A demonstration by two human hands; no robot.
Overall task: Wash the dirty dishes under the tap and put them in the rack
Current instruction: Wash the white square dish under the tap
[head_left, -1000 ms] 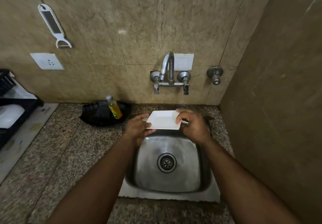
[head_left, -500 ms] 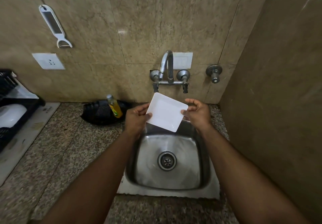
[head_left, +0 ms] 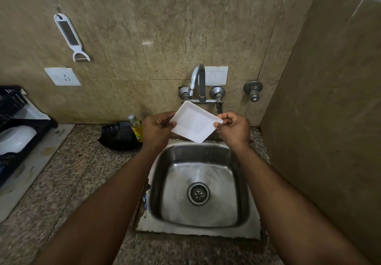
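A white square plate point(head_left: 194, 122) is held tilted, its face toward me, above the back edge of the steel sink point(head_left: 245, 184) and just below the chrome tap point(head_left: 198, 79). My left hand point(head_left: 157, 130) grips the plate's left edge. My right hand point(head_left: 234, 129) pinches its right corner. I see no water running from the spout. The black dish rack point(head_left: 24, 132) stands at the far left with a white dish point(head_left: 16, 139) in it.
A yellow soap bottle point(head_left: 137, 128) stands beside a black dish point(head_left: 119, 138) left of the sink on the granite counter point(head_left: 78, 174). A tiled side wall point(head_left: 329, 120) closes in on the right. A peeler point(head_left: 70, 37) and a socket point(head_left: 62, 77) are on the back wall.
The plate went from lying flat over the sink's back rim to tilted up facing me, raised toward the tap. Both hands stayed on its edges.
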